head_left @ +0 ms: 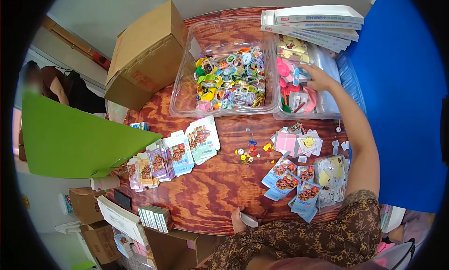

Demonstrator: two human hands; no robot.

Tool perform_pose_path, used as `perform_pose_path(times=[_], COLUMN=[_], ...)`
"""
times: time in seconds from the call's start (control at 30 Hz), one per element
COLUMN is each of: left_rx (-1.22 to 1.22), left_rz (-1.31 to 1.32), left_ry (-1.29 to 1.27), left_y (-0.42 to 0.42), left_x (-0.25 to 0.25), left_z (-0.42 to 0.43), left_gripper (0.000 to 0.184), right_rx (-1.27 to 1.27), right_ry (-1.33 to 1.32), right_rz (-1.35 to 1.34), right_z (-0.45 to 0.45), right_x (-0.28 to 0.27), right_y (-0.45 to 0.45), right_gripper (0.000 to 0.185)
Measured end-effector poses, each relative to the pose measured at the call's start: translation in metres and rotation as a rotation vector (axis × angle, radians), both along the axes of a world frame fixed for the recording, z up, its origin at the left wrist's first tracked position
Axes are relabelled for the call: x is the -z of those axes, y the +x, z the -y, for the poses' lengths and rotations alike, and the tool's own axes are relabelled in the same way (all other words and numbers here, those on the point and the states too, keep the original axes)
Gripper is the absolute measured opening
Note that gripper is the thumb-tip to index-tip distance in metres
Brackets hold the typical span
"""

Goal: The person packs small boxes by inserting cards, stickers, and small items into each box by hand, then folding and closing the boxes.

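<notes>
My right hand [315,77] reaches into the right clear bin [353,85], its fingers closed on a small blue packet [300,77] above pink, red and green items. Near the table's front edge, my left hand [238,220] is closed around a small white box [248,220]. Blue printed cards [285,183] and a clear bag with white and yellow pieces [333,176] lie between my arms. Small colourful charms [248,153] are scattered on the wooden table [206,195].
A clear bin [175,99] of colourful bands stands beside a cardboard box [145,59]. Long white boxes [318,20] are stacked at the back right. Flat printed cartons [177,153] lie fanned at left. Behind a green panel [79,139] is another person [58,87].
</notes>
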State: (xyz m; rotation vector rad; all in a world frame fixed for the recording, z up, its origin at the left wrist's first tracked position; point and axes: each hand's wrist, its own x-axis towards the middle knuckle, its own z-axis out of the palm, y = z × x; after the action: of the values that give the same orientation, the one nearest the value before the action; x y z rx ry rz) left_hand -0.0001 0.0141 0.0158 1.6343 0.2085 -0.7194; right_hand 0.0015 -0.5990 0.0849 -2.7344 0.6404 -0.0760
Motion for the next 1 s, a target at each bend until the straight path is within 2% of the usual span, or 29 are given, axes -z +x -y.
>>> perform_pose_path(times=[0.03,0.1,0.13,0.17,0.2,0.27,0.3,0.33,0.4,0.43,0.5,0.53,0.57,0.67,0.7,0.77,0.8,0.87,0.93,1.0], left_rx=[0.2,0.4,0.401,0.337,0.236,-0.095,0.077,0.243,0.248,0.083,-0.207,-0.202,-0.197,-0.217,-0.23,-0.231,-0.232,0.04,0.064,-0.165], left_rz=[0.553,0.997,0.889,0.623,0.368,-0.451,-0.048,0.344,0.428,0.127,-0.573,-0.584,-0.594,-0.584,-0.573,-0.523,-0.497,-0.028,-0.056,-0.568], left_ry=[0.093,0.174,0.158,0.099,0.052,-0.128,-0.038,0.073,0.095,0.001,-0.091,-0.096,-0.097,-0.097,-0.1,-0.072,-0.059,0.011,0.021,-0.03], left_y=[-0.004,-0.014,-0.019,-0.018,-0.018,-0.005,-0.003,-0.009,-0.013,-0.012,0.003,0.005,0.005,0.002,0.001,0.0,0.0,-0.013,-0.012,0.003], left_x=[0.016,0.066,0.105,0.107,0.108,0.047,0.028,0.009,0.001,0.003,0.005,0.006,0.006,0.004,0.002,-0.016,-0.022,-0.005,0.001,0.009], left_z=[-0.006,-0.034,-0.053,-0.055,-0.056,-0.024,-0.012,-0.007,-0.006,-0.004,0.001,0.001,0.0,-0.001,0.001,0.007,0.01,-0.003,-0.004,-0.003], left_gripper=[0.057,0.058,0.059,0.059,0.059,0.06,0.059,0.058,0.055,0.054,0.049,0.049,0.049,0.048,0.048,0.049,0.05,0.049,0.05,0.053], right_rx=[0.033,0.058,0.068,0.023,0.086,0.214,0.264,0.234,0.174,0.205,0.086,0.028,-0.021,0.095,0.236,0.196,0.175,0.22,0.214,0.152], right_ry=[0.039,0.179,0.25,0.128,0.025,-0.193,-0.369,-0.401,-0.46,-0.412,-0.094,0.062,0.385,0.294,0.212,-0.04,-0.165,-0.101,-0.08,-0.102], right_rz=[-0.031,-0.068,-0.087,0.044,-0.025,-0.161,-0.096,-0.079,-0.062,-0.094,-0.014,0.028,0.069,0.356,0.31,0.242,0.208,0.186,0.164,0.154], right_z=[-0.006,-0.009,-0.009,-0.01,-0.009,-0.003,-0.008,-0.012,-0.022,-0.031,-0.049,-0.057,-0.066,-0.047,-0.032,-0.006,-0.009,-0.017,-0.025,-0.022], right_x=[-0.009,-0.023,-0.025,-0.022,-0.017,0.0,0.016,0.013,0.003,-0.007,-0.026,-0.036,-0.047,-0.023,-0.01,0.02,0.015,0.007,0.001,0.008], right_y=[0.001,0.005,0.007,0.006,0.008,0.018,0.026,0.03,0.027,0.03,0.029,0.026,0.021,0.009,0.002,-0.016,-0.015,-0.014,-0.009,-0.003], right_gripper=[0.076,0.076,0.076,0.066,0.061,0.053,0.035,0.032,0.028,0.021,0.018,0.018,0.019,0.025,0.03,0.037,0.041,0.048,0.053,0.056])
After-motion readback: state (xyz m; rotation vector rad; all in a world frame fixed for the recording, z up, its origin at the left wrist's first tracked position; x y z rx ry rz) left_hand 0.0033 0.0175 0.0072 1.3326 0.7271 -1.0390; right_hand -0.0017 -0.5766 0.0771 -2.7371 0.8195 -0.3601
